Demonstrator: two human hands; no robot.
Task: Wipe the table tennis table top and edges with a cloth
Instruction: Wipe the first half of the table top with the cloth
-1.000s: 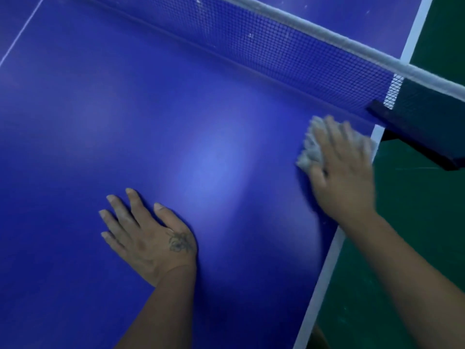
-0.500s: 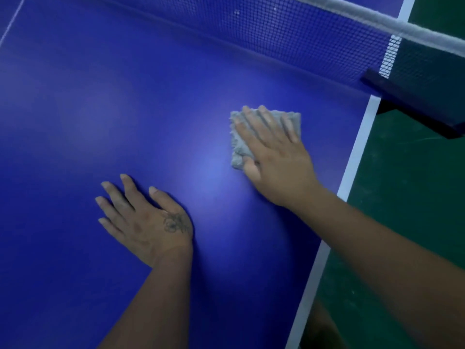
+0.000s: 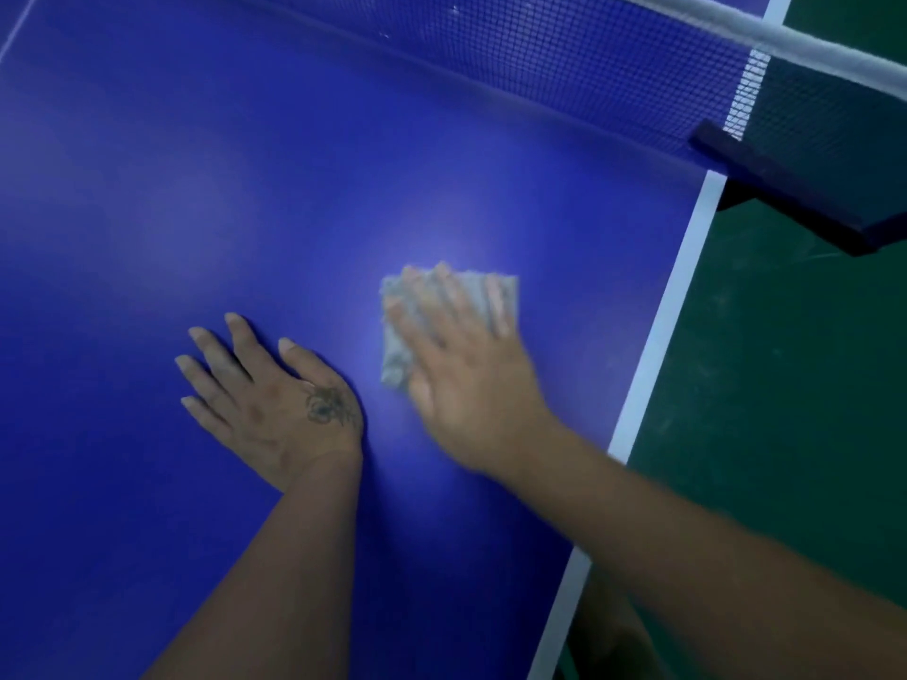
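Cloth [image 3: 395,353] sits mid-frame on the table top [image 3: 196,188], pressed flat under straight fingers of the right hand [image 3: 471,385]; left hand [image 3: 275,409] rests splayed just left of it, white edge line [image 3: 687,267] lies rightward.

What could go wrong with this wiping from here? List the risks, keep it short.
1. The right hand presses the grey folded cloth with flat fingers only, so it may slip out or bunch.
2. The left hand rests flat on the blue table top and may smear it.
3. The white edge stripe near the dark net clamp could get missed.
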